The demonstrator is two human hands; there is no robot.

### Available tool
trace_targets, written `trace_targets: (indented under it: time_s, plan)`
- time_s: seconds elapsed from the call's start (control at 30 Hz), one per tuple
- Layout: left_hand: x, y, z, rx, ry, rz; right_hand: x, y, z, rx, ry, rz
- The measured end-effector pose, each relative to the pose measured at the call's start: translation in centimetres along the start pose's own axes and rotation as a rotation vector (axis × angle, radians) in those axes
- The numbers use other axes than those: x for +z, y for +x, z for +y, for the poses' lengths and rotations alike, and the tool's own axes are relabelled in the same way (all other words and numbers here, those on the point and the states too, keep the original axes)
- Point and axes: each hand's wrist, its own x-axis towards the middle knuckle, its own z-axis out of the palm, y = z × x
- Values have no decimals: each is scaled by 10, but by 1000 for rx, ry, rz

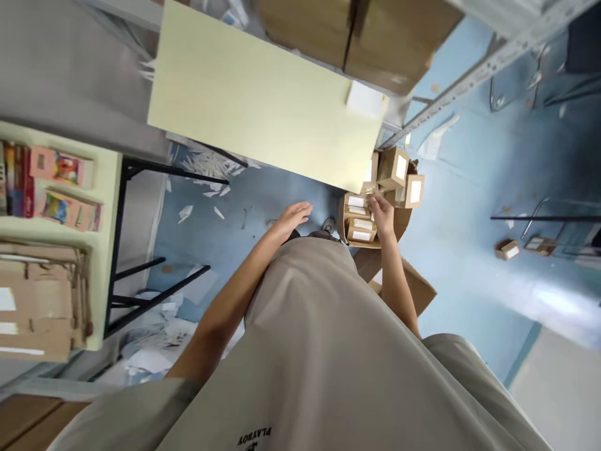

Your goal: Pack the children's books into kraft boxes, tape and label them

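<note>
My left hand (pixel 292 220) hangs over the blue floor in front of my shirt, fingers stretched out and holding nothing. Over a large open carton (pixel 402 220) on the right is my right hand (pixel 382 214), its fingers bent together at the small boxes. Whatever those fingers grip is too small and partly hidden to make out. Small brown boxes (pixel 361 229) with white labels fill the carton. Others, such as a labelled box (pixel 393 166), are heaped at its far side.
A pale yellow table (pixel 263 94) stands ahead, with a white item (pixel 365 99) at its right end. On the left, another table (pixel 107 250) bears pink packs (pixel 63 166) and flattened cardboard (pixel 42 300). Paper scraps (pixel 211 164) litter the floor. A metal rack (pixel 451 94) rises at right.
</note>
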Motion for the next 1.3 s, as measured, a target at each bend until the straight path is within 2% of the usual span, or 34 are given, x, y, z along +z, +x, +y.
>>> trace_targets:
  time_s: [0.1, 0.23, 0.33, 0.47, 0.6, 0.7, 0.8, 1.07, 1.2, 1.3]
  plan:
    - [-46, -19, 13, 83, -138, 3, 64, 9, -67, -27, 42, -68]
    - [-121, -50, 30, 246, -326, 56, 167, 10, -148, -85, 7, -320]
    - [-186, -82, 32, 373, -415, 169, 250, 6, -196, -143, -50, -506]
    - [-269, -128, 13, 485, -555, 400, 354, -7, -250, -189, -136, -760]
    - [-333, -162, -19, 508, -709, 624, 444, -23, -293, -213, -207, -983]
    - [-370, -175, -37, 465, -789, 746, 505, -29, -314, -233, -262, -1105]
    - [-404, -180, -44, 437, -851, 832, 564, -29, -329, -244, -301, -1205]
    - [-500, -190, -33, 374, -964, 1015, 719, -17, -363, -209, -418, -1454]
    - [-545, -176, -41, 315, -983, 1108, 795, -4, -367, -189, -453, -1553]
    - [-574, -152, -57, 220, -928, 1194, 848, 2, -353, -175, -550, -1584]
